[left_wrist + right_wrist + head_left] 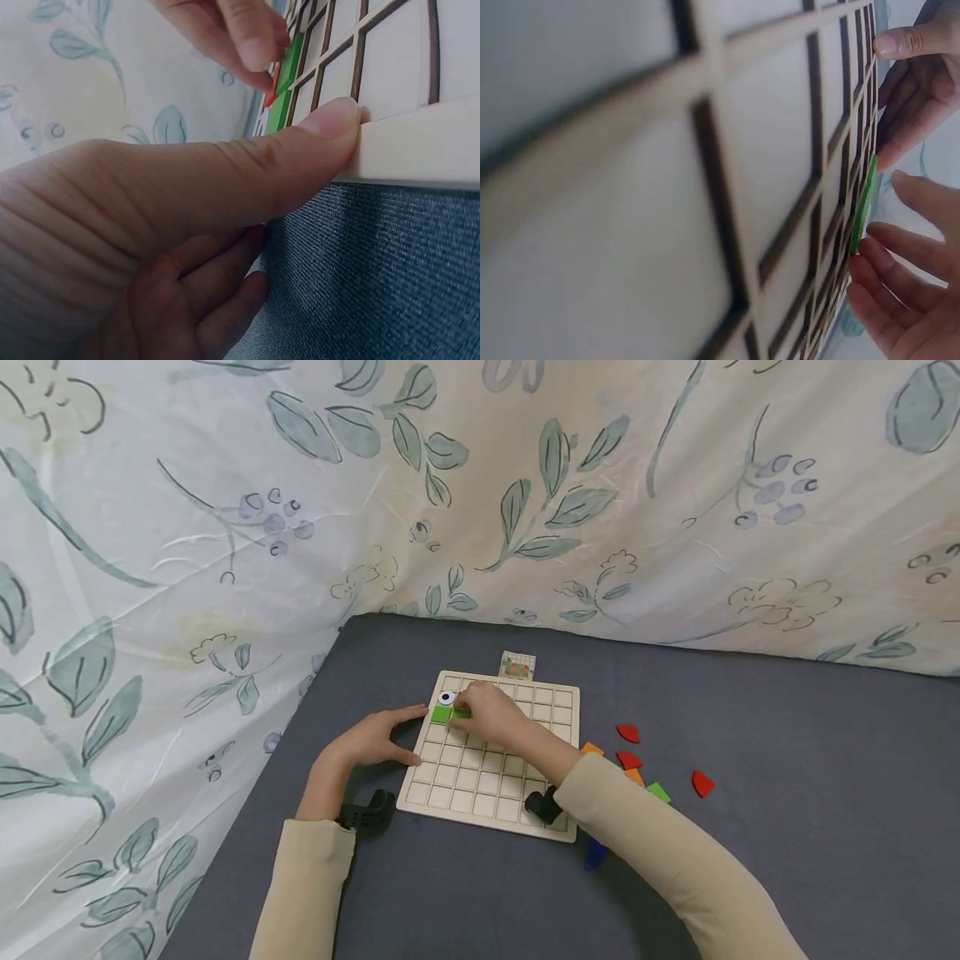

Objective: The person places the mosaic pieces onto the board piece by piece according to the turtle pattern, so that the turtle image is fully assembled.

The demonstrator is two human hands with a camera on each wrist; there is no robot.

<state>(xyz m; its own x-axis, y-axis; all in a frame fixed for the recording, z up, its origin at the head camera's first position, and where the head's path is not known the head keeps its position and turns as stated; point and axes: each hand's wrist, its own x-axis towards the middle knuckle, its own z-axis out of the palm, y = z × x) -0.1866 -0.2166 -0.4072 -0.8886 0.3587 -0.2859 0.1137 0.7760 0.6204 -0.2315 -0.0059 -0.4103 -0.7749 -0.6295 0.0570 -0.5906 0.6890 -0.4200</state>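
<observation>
A pale wooden grid board [480,781] lies on the dark cloth. My left hand [371,739] steadies its left edge, thumb and index finger spread along it; the thumb tip [334,120] rests at the rim in the left wrist view. Over the board's upper left, my right hand [491,714] has its fingertips at a red piece [272,96], beside green squares [442,714]. Thumb and fingers stand apart in the right wrist view, where the red piece is hidden. A white piece with a black eye [446,697] sits in the top left cell.
Loose pieces lie right of the board: red rounded-edge ones [702,783], orange ones [592,749], a green one [658,792] and a blue one [596,854] partly under the right sleeve. A small picture card [517,666] lies at the far edge. Patterned fabric [480,527] hangs behind.
</observation>
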